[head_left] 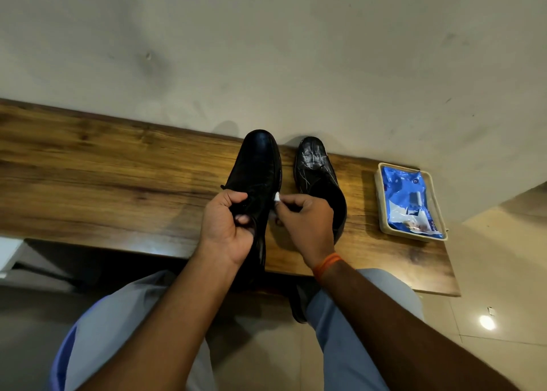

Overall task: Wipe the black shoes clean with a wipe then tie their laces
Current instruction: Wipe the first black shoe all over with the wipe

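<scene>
The blue wipes packet (pixel 410 202) carries white print, but none of it can be read apart from a small round mark near its far end. It lies flat in a shallow beige tray (pixel 381 201) near the right end of the wooden shelf (pixel 103 177), filling most of it.

2 black shoes stand side by side on the shelf, toes to the wall (pixel 266 50). The left shoe (pixel 254 168) has a plain dark toe; the left hand (pixel 228 228) grips it at the laced opening, fingers curled over the edge. The right hand (pixel 305 222) pinches a small white wipe (pixel 277 196) against that shoe's right side. The right shoe (pixel 318 177), just beside and streaked pale on its toe, lies untouched.

Bare shelf runs far to the left; the heels sit near the front edge.
</scene>
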